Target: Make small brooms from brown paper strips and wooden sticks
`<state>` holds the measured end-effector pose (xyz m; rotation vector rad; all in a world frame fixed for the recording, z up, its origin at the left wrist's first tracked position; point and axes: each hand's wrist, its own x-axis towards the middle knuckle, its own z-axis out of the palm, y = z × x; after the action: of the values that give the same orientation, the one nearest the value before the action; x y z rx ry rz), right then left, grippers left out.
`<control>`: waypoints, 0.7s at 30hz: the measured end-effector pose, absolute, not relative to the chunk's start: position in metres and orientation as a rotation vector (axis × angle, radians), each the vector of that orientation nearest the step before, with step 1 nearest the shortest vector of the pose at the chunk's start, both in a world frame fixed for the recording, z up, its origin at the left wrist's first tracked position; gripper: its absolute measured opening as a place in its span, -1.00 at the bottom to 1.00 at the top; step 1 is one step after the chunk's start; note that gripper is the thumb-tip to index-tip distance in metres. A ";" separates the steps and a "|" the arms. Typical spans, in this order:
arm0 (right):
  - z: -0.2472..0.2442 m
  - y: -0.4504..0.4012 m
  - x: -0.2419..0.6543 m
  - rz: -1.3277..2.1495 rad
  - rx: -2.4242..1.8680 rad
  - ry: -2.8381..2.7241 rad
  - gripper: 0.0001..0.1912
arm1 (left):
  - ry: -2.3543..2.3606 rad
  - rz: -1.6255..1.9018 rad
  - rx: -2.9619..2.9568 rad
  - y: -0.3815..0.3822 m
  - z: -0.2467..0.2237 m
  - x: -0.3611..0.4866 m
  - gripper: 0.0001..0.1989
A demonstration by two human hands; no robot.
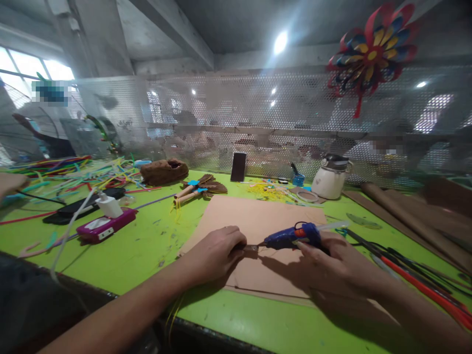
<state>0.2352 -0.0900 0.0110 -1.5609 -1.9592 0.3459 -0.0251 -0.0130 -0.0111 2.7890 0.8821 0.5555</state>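
The left hand (223, 250) extended over the near-left part of a tan paper sheet (239, 216), which lay on the green counter (147, 255). Its grip was pinching a small brown piece (251, 248) between thumb and fingers, with the piece's free end pointing right.

The right hand (341, 258) was wrapped about the handle of a blue glue gun (287, 237); this grip was closed around the tool. The nozzle pointed left, at the free end of the brown piece; contact between the 2 could not be confirmed. A pale translucent stick (334, 224) projected from the rear of the gun. Both the gun and the piece were held above the sheet.

Beyond the sheet stood a dark-screened phone (238, 167), upright, with yellow strands (271, 192) lying to its right and a white jug (329, 182) farther right. To the left lay a brown pouch-like object (164, 172) and a magenta power strip (106, 227) bearing 1 white adapter (109, 204).
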 end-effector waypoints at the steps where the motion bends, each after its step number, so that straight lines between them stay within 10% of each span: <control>1: 0.012 -0.091 0.235 0.350 -1.567 -1.962 -0.71 | 0.878 0.555 2.786 -0.013 -0.011 -0.025 -0.86; 21: 0.012 -0.091 0.228 0.417 -1.538 -2.008 -0.67 | 0.889 0.551 2.787 -0.013 -0.012 -0.025 -0.84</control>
<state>0.2280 -0.0914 0.0123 -1.5382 -2.0079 0.4167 -0.0251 -0.0131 -0.0116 2.7868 0.8891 0.5508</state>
